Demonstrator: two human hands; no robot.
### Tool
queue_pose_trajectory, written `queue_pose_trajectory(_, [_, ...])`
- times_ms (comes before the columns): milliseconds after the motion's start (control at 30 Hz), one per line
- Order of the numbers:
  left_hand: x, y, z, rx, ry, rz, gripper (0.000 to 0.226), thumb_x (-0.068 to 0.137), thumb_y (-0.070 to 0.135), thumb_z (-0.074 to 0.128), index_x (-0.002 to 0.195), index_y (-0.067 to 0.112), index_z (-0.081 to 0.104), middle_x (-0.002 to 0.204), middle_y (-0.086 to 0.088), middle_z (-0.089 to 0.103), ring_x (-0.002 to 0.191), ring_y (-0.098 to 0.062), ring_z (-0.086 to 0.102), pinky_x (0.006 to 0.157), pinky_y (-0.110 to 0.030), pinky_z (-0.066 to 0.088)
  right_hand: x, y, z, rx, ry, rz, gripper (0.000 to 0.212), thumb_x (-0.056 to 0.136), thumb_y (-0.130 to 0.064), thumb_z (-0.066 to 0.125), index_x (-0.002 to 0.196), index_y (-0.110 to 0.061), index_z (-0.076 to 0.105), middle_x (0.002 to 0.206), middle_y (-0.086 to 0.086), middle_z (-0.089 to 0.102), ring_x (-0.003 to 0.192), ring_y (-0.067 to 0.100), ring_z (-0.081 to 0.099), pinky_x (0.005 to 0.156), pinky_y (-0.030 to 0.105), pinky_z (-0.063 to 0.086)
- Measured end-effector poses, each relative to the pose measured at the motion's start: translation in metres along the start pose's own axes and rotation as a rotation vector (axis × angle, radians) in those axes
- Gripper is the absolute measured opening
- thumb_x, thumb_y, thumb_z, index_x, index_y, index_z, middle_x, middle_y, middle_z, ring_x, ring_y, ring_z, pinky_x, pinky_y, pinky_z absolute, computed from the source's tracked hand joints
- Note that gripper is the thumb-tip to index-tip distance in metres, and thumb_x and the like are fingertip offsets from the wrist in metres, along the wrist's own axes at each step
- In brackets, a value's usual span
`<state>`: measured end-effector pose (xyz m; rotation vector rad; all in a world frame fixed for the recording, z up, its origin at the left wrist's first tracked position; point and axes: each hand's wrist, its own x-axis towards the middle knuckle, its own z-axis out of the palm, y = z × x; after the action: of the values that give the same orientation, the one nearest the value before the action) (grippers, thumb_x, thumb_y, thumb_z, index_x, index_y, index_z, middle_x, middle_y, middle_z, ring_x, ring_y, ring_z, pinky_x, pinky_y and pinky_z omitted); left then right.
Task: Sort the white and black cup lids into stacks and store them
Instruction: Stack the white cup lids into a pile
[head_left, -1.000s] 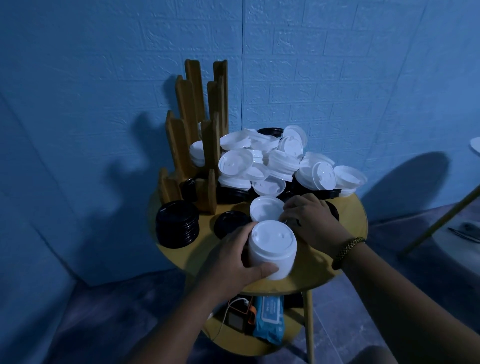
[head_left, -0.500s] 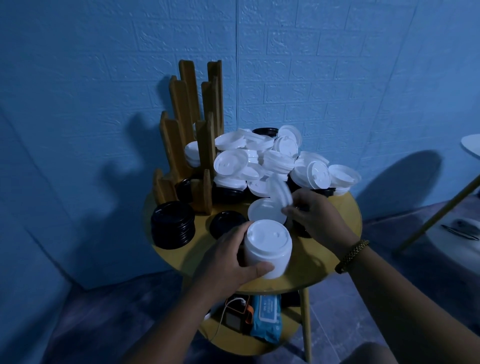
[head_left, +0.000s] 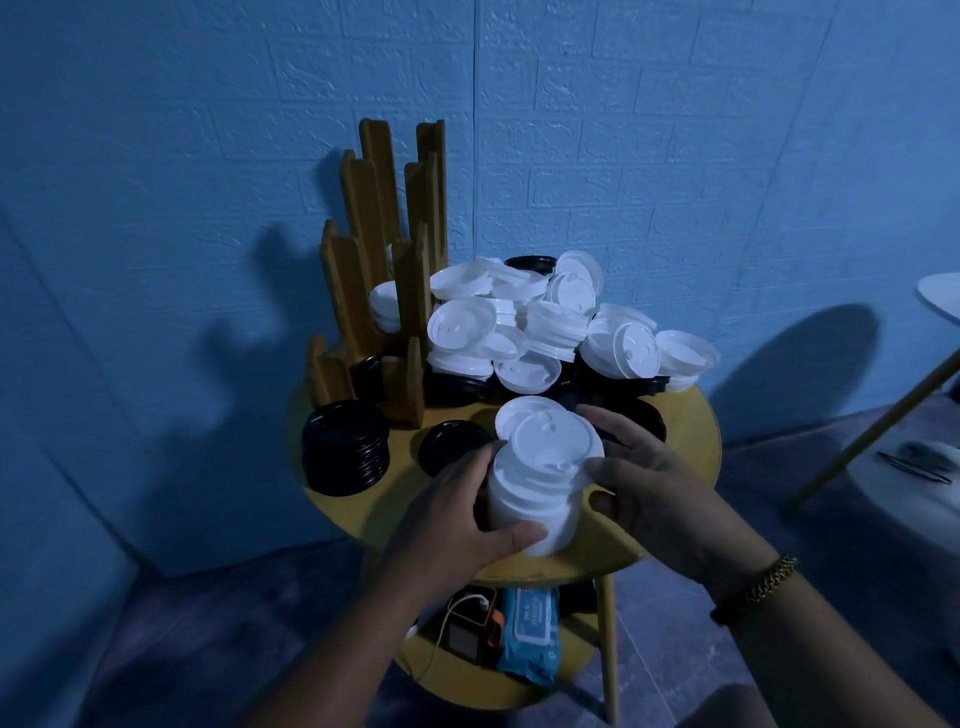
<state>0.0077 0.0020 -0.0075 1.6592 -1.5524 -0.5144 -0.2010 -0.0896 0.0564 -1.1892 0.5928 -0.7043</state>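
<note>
A stack of white lids (head_left: 530, 499) stands near the front of the round yellow table (head_left: 691, 447). My left hand (head_left: 457, 525) grips its left side, thumb across the front. A white lid (head_left: 553, 441) lies tilted on top of the stack, and my right hand (head_left: 654, 488) holds it at its right edge with fingers and thumb. Another white lid (head_left: 511, 413) lies just behind. A heap of loose white lids (head_left: 545, 322) with black ones beneath fills the table's back. A stack of black lids (head_left: 345, 447) stands at the left, a single black lid (head_left: 447, 447) beside it.
A wooden slotted rack (head_left: 384, 270) stands at the back left of the table, with white and black lids in its slots. On the lower shelf lie a blue wipes pack (head_left: 530, 634) and a small device with a cable (head_left: 467, 623). A blue wall is behind.
My right hand lifted a white lid from beside the heap and brought it onto the top of the white stack. My left hand stayed on the stack.
</note>
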Motion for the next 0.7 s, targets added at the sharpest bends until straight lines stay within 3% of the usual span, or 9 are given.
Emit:
queue_pose_trajectory(100, [0.000,0.001,0.000,0.000,0.001,-0.001,0.088,0.072,0.072,0.076,0.146,0.056,0.032,0.143,0.031,0.043,0.129,0.005,0.044,0.101,-0.034,0.049,-0.003,-0.003,-0.003,-0.265,-0.029,-0.044,0.062,0.083,-0.011,0.071,0.138,-0.032,0.050,0.113,0.018,0.067,0.083,0.019,0.058,0.064,0.029,0.047])
queue_pose_trajectory(167, [0.000,0.001,-0.001,-0.001,0.000,-0.001,0.087,0.072,0.073,0.076,0.146,0.056,0.032,0.142,0.030,0.044,0.129,0.004,0.045,0.100,-0.035,0.050,-0.005,-0.003,-0.003,-0.467,-0.025,-0.077,0.063,0.081,-0.025,0.074,0.137,-0.037,0.048,0.107,0.008,0.071,0.078,0.013,0.060,0.063,0.026,0.047])
queue_pose_trajectory(233, [0.000,0.000,0.000,0.000,0.001,0.004,0.087,0.072,0.072,0.076,0.146,0.055,0.033,0.142,0.029,0.045,0.128,0.003,0.046,0.099,-0.034,0.050,-0.004,0.000,-0.002,-0.642,0.007,-0.121,0.060,0.079,-0.038,0.074,0.134,-0.038,0.048,0.110,0.000,0.070,0.087,0.006,0.066,0.069,0.025,0.055])
queue_pose_trajectory(333, [0.000,-0.001,0.000,0.010,0.004,0.010,0.086,0.075,0.069,0.076,0.147,0.055,0.032,0.143,0.028,0.044,0.128,0.003,0.045,0.097,-0.028,0.049,-0.003,0.007,-0.005,-0.840,0.051,-0.172,0.056,0.079,-0.054,0.068,0.131,-0.044,0.047,0.114,-0.007,0.061,0.100,0.001,0.061,0.082,0.028,0.057])
queue_pose_trajectory(433, [-0.001,-0.001,0.000,0.008,0.008,0.011,0.084,0.074,0.068,0.076,0.144,0.058,0.031,0.140,0.032,0.043,0.126,0.007,0.044,0.095,-0.026,0.048,-0.006,0.016,-0.005,-0.925,0.064,-0.163,0.054,0.079,-0.061,0.059,0.128,-0.048,0.044,0.121,-0.013,0.047,0.103,0.000,0.053,0.077,0.018,0.053])
queue_pose_trajectory(567, [-0.001,0.002,-0.001,0.009,0.006,0.009,0.078,0.074,0.065,0.077,0.135,0.065,0.028,0.131,0.038,0.041,0.122,0.012,0.042,0.088,-0.017,0.043,-0.012,0.031,0.005,-0.881,0.060,-0.188,0.053,0.079,-0.062,0.059,0.126,-0.045,0.041,0.131,-0.023,0.034,0.117,0.007,0.047,0.083,0.031,0.058])
queue_pose_trajectory(700, [-0.001,0.003,0.000,0.019,0.028,-0.009,0.090,0.072,0.069,0.077,0.147,0.051,0.031,0.138,0.028,0.042,0.121,0.006,0.043,0.084,-0.012,0.040,-0.012,0.037,0.020,-0.959,0.193,-0.228,0.063,0.075,-0.067,0.065,0.127,-0.042,0.039,0.131,-0.019,0.038,0.115,0.008,0.046,0.081,0.034,0.058])
